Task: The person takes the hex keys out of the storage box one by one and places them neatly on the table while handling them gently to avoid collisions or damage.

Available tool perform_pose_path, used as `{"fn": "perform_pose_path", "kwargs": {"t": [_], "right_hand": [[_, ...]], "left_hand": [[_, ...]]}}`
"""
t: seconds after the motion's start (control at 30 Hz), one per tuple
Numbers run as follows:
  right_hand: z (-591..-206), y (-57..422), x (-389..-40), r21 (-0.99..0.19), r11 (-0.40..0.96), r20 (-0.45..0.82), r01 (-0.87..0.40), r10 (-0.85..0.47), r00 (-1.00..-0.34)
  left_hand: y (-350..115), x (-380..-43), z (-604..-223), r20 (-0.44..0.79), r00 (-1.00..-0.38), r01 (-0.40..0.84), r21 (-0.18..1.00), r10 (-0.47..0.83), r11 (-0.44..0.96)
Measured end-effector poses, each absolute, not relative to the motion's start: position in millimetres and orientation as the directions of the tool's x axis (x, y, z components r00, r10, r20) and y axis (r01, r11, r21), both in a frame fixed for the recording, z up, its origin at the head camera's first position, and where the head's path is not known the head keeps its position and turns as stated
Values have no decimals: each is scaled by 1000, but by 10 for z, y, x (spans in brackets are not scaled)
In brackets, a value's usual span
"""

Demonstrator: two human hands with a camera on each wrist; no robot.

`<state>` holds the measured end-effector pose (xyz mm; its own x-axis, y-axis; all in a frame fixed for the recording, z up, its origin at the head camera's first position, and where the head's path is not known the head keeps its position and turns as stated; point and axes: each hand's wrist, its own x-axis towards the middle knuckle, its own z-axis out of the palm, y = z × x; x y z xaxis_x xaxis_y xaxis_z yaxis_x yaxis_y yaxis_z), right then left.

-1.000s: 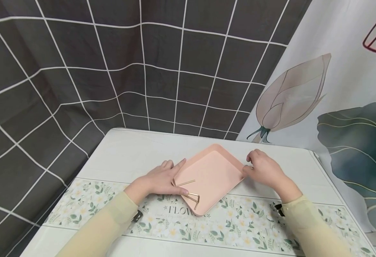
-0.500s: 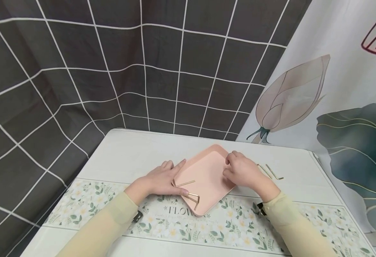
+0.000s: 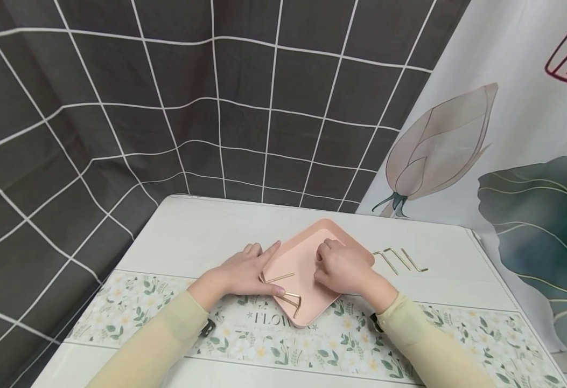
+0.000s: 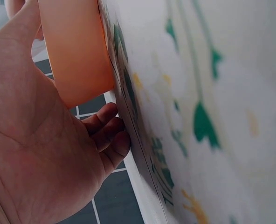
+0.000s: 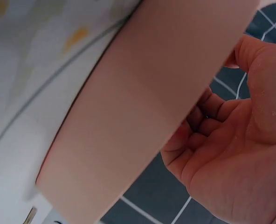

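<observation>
Over pink tray (image 3: pixel 298 261), right hand (image 3: pixel 343 267), hold unclear, gap, left hand (image 3: pixel 244 272) on rim (image 3: pixel 302 235)

We have the tray (image 3: pixel 302 264) on the table (image 3: pixel 205 231), one corner toward us, with the left hand (image 3: pixel 246 272) at its left corner and the right hand (image 3: pixel 343 267) over its right half. Inside it, close to the left hand, we find rods (image 3: pixel 280 277): one farther back, the rest toward the near corner. On the table, just right of the tray, we see three more rods (image 3: pixel 399 258) side by side. Behind the table and along its left we have one curtain (image 3: pixel 244 129); behind it at the right, a second curtain (image 3: pixel 530 226).
</observation>
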<state>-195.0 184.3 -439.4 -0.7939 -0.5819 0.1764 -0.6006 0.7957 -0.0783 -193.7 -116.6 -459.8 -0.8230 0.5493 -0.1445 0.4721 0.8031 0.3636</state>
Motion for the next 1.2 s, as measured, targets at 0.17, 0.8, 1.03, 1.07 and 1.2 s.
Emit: {"fn": "perform_pose_path", "kwargs": {"t": [0.17,0.8,1.03,1.07,1.2], "right_hand": [[-4447,1748,-1892,-97,768,183,-634,-612,-769],[-4563,1543,-1780,-115,704,177,-700,-679,-712],[-4583,1514,-1768,-119,702,162,-703,-684,-711],[-4585,1509,-1768,-122,701,160,-702,-684,-711],[-4590,1501,-1769,-127,700,147,-703,-688,-711]], "left_hand": [[-1165,-1932,-4583,-145,-823,471,366,549,803],[-1167,-1921,-4601,-132,-822,486,348,555,802],[-1170,-1929,-4609,-125,-819,494,341,559,800],[-1170,-1931,-4609,-124,-819,495,341,560,799],[-1174,-1933,-4603,-124,-817,496,345,563,797]]}}
